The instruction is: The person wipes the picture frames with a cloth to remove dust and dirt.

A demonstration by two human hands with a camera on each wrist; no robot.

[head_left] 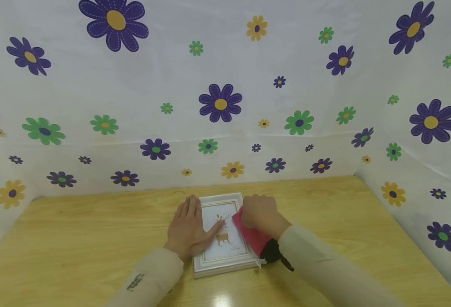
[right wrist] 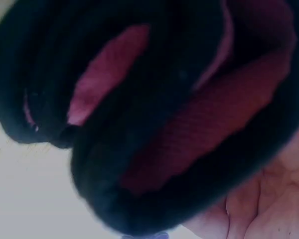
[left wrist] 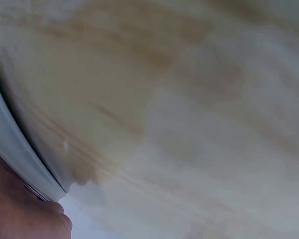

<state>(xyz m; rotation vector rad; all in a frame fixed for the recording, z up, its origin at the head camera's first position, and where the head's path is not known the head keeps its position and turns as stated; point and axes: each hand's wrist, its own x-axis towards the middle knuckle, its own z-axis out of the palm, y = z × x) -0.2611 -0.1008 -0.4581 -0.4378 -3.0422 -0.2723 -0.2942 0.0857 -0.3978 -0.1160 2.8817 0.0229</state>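
Pink cloth point(head_left: 257, 241), partly hidden, in right grip point(head_left: 261, 214)

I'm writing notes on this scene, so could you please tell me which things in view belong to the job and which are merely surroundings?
In the job:
- white picture frame, lying on the table
- pink cloth with black edging
- left hand, resting on the frame
- right hand, gripping the cloth

Surroundings:
- the wooden table
- flower-patterned backdrop
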